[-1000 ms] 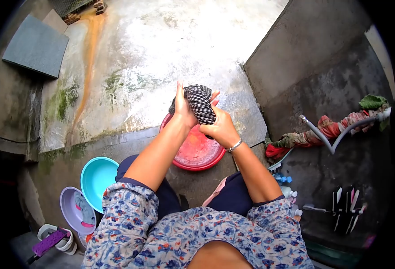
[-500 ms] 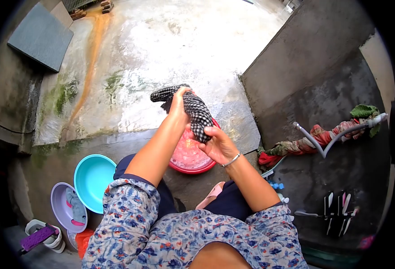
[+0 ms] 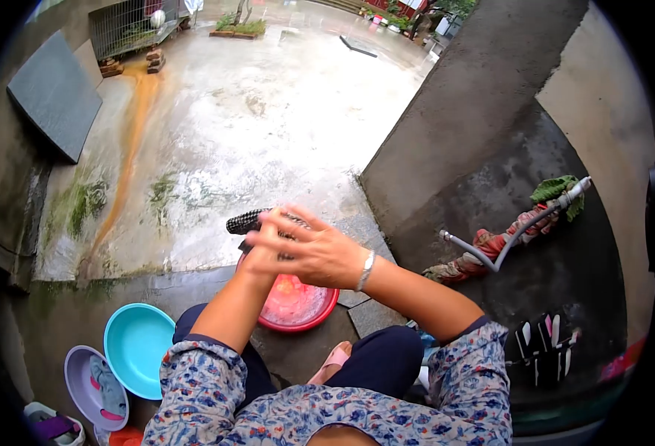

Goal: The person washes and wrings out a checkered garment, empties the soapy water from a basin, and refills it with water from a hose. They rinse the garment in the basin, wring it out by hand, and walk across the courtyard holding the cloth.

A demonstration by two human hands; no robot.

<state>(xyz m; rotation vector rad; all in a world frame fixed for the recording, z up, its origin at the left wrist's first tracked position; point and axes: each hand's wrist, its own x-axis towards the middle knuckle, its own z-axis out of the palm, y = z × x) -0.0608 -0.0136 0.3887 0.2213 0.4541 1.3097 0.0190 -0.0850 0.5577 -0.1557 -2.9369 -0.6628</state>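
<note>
A wet-looking black-and-white checked cloth [image 3: 244, 222] is in my left hand [image 3: 265, 249], its end sticking out to the left. My right hand [image 3: 320, 254], a silver bangle at its wrist, lies across the left one with its fingers spread and slightly blurred. It covers most of the cloth and much of my left hand. Below both hands stands a red basin [image 3: 297, 327] with pinkish, foamy water [image 3: 294, 301] in it.
To my left are a turquoise basin [image 3: 140, 349] and a purple basin [image 3: 75, 369] holding a grey-blue cloth [image 3: 106, 386]. On the right, a grey pipe [image 3: 517, 241] wrapped in cloth stands near a concrete wall [image 3: 461, 111]. Several brushes [image 3: 543, 342] lie at the lower right.
My right hand has left the cloth's lower end and moved up over my left hand, its fingers now spread. The cloth is bunched smaller. The view has tilted up.
</note>
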